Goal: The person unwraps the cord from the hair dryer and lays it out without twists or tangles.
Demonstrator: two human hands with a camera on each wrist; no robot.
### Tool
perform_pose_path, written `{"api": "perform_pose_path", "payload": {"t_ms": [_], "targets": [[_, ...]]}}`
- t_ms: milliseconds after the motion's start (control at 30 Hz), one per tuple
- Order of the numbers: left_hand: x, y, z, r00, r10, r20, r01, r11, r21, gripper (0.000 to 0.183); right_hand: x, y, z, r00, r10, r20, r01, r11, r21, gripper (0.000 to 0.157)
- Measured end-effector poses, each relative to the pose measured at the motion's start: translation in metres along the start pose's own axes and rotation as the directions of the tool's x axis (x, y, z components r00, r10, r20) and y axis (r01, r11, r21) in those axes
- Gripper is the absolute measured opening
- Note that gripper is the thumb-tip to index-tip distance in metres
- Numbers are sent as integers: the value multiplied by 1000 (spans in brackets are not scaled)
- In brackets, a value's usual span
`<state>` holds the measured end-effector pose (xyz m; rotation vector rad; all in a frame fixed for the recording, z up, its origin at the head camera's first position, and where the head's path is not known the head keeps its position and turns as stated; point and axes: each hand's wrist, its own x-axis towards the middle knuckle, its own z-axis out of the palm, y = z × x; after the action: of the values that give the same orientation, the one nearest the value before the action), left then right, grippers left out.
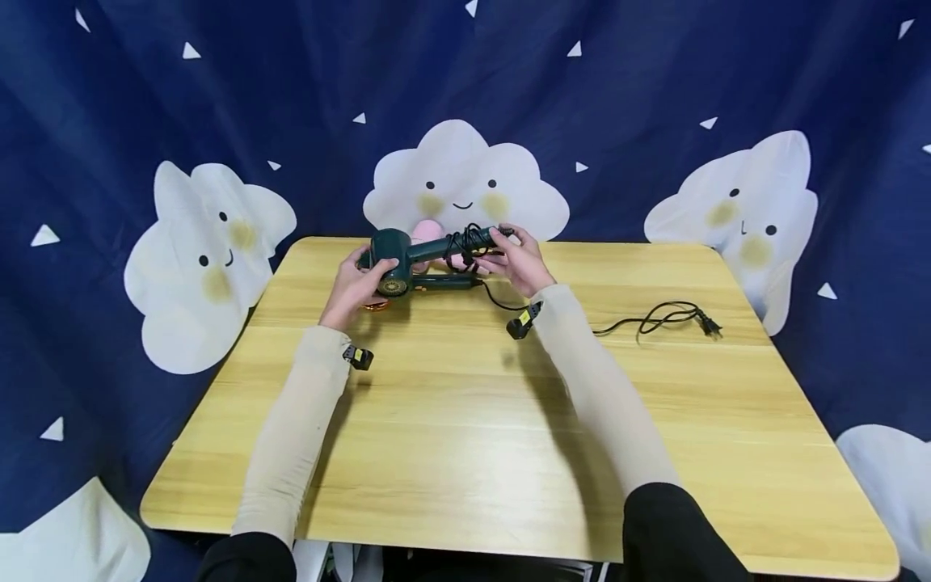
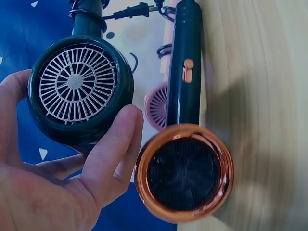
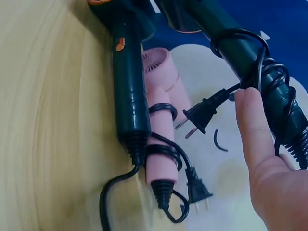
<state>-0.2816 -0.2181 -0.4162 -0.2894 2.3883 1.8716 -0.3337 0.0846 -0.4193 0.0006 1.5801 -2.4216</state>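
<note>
Near the far edge of the table, left hand and right hand grasp a cord-wrapped green hair dryer. Steadying seems the step; lowering would need clear space.

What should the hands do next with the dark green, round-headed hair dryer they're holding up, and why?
Maybe lower the dark green hair dryer gently onto the pale wooden table. Its black cord is wound round the handle, and it's raised, held at both ends: left hand on the round head, right hand on the handle.
</note>
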Motion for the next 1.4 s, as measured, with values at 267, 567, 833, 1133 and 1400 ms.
{"api": "perform_pose_path", "payload": {"t_ms": [267, 567, 833, 1133, 1400], "targets": [[-5, 3, 15, 999, 27, 21, -28, 997, 78, 90, -12, 1, -25, 999, 46, 16, -47, 997, 59, 34], [-9, 3, 33, 998, 50, 34, -54, 986, 160, 89, -32, 0, -55, 997, 59, 54, -63, 996, 65, 34], [-13, 6, 50, 982, 172, 76, -187, 926, 327, 90, -48, 0, -69, 1000, -4, 24, 3, 998, 68, 45], [-22, 8, 63, 980, 134, 148, -184, 898, 400, 102, -66, 0, -84, 997, -74, 17, 73, 997, 27, 35], [-26, 13, 67, 955, 150, 257, -261, 837, 481, 106, -82, 1, -90, 993, -112, -33, 114, 993, 40, 40]]}}
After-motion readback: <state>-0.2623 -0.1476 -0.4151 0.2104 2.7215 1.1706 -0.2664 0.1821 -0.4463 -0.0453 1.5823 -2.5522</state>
